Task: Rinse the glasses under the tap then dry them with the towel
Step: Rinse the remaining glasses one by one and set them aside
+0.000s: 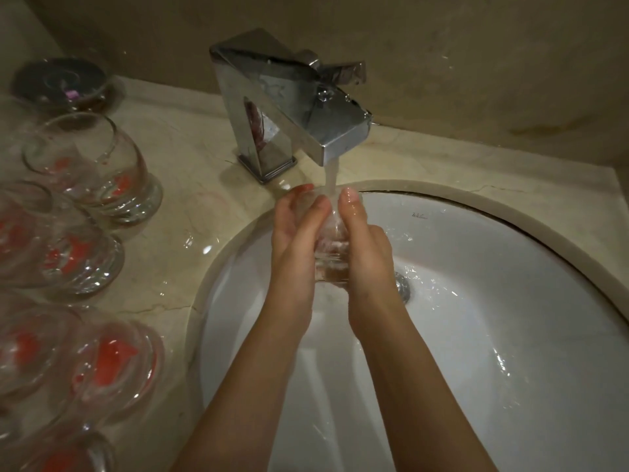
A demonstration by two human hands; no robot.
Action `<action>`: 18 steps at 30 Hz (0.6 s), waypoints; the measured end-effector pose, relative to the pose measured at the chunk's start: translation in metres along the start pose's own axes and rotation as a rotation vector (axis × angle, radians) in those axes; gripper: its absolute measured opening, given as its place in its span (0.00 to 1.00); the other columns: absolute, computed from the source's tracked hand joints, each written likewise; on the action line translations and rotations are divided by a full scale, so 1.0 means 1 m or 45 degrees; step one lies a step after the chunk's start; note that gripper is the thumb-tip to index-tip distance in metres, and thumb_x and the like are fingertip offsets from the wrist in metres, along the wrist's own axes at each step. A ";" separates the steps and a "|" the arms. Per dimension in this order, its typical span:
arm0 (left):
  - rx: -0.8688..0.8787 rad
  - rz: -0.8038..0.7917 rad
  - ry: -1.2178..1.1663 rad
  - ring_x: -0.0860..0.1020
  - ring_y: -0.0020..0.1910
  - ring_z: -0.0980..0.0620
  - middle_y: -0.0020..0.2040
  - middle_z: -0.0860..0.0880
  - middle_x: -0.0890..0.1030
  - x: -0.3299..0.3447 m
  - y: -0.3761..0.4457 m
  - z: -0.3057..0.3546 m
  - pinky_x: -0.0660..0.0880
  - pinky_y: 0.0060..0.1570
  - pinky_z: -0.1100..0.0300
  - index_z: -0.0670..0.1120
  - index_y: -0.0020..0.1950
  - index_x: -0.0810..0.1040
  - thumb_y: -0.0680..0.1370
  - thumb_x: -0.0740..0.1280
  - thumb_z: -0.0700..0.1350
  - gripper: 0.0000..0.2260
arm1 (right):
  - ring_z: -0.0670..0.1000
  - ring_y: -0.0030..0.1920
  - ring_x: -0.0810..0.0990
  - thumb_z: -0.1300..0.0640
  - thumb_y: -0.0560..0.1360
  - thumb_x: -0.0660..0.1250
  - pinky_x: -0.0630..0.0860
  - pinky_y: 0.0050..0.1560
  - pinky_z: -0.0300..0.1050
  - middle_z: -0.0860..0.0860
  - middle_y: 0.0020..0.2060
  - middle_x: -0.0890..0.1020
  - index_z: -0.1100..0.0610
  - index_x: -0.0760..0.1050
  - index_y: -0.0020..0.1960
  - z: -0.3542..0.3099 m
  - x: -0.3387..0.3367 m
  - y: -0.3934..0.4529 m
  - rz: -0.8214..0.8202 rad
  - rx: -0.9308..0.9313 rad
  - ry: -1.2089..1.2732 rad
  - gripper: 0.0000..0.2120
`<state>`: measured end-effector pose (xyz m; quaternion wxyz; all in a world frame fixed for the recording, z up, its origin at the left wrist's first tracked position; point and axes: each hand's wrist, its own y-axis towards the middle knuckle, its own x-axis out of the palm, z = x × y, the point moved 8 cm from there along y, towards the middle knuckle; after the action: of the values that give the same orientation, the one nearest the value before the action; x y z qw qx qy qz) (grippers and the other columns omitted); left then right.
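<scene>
1. Head view — the glass (332, 247) is held between both hands over the sink (510, 301), right under the tap (289, 107). The water stream (331, 175) falls from the spout into or onto its upper end; which of the two is hard to tell, since the glass is clear and half hidden by fingers.

2. The left hand (294, 229) wraps the glass from the tap's base side, fingers curled round its wall. The right hand (366, 240) clasps the opposite wall, its thumb pointing up toward the spout. Both hands grasp the one glass — neither is free.

3. The relation that matters: the glass lies squarely between the palms, its long axis running roughly from the spout down toward the person, the thick base nearest the wrists and the mouth probably tilted up toward the stream. Neither hand is clearly nearer; they share it evenly.

4. To the left of the tap, on the counter (190, 212), stand more glasses (98, 168) with red marks, well apart from the sink. I judge that reaching for one calls for the left hand, being on that side.

5. No towel shows anywhere around the tap, so the drying step looks not yet begun.
</scene>
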<state>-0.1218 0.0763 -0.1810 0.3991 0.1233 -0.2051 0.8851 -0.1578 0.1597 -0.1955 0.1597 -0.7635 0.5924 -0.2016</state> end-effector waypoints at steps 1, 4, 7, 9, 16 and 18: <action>-0.005 -0.003 -0.013 0.83 0.47 0.54 0.53 0.50 0.82 0.001 0.000 0.001 0.77 0.38 0.64 0.47 0.64 0.74 0.74 0.69 0.49 0.19 | 0.52 0.49 0.84 0.23 0.54 0.63 0.79 0.56 0.55 0.52 0.48 0.85 0.54 0.79 0.54 0.001 0.001 0.001 -0.001 0.017 0.009 0.42; -0.020 -0.037 -0.018 0.84 0.42 0.56 0.48 0.50 0.83 0.005 -0.001 0.003 0.77 0.36 0.64 0.46 0.62 0.75 0.74 0.70 0.47 0.17 | 0.54 0.49 0.84 0.23 0.54 0.61 0.79 0.55 0.57 0.52 0.49 0.84 0.52 0.75 0.58 0.005 -0.002 0.001 0.038 0.081 0.111 0.44; -0.015 -0.052 -0.001 0.84 0.42 0.53 0.49 0.48 0.83 0.007 -0.002 0.004 0.78 0.36 0.63 0.46 0.62 0.75 0.74 0.69 0.47 0.17 | 0.51 0.46 0.85 0.26 0.54 0.66 0.81 0.51 0.56 0.51 0.48 0.84 0.53 0.72 0.57 0.002 -0.002 -0.002 -0.005 0.050 0.081 0.42; 0.003 -0.029 0.000 0.83 0.45 0.51 0.50 0.47 0.82 0.007 -0.003 0.007 0.78 0.38 0.62 0.45 0.62 0.74 0.72 0.70 0.49 0.20 | 0.51 0.46 0.85 0.27 0.55 0.67 0.81 0.52 0.56 0.52 0.48 0.84 0.54 0.73 0.55 0.000 -0.003 -0.002 -0.014 0.029 0.002 0.40; 0.010 -0.022 0.016 0.82 0.48 0.51 0.60 0.42 0.80 0.005 0.002 0.006 0.77 0.40 0.63 0.45 0.60 0.76 0.74 0.71 0.47 0.16 | 0.52 0.44 0.86 0.34 0.73 0.63 0.81 0.50 0.54 0.52 0.40 0.86 0.51 0.83 0.39 0.001 -0.004 -0.001 -0.111 0.090 0.012 0.22; -0.004 -0.030 0.030 0.83 0.45 0.54 0.56 0.44 0.82 0.005 0.001 0.006 0.77 0.38 0.64 0.44 0.62 0.75 0.77 0.69 0.46 0.15 | 0.50 0.43 0.86 0.34 0.70 0.67 0.81 0.49 0.52 0.51 0.41 0.86 0.51 0.83 0.43 0.000 -0.001 -0.002 -0.141 0.030 0.007 0.21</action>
<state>-0.1257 0.0764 -0.1742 0.4122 0.1147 -0.2002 0.8814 -0.1560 0.1609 -0.1950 0.1558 -0.7925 0.5474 -0.2191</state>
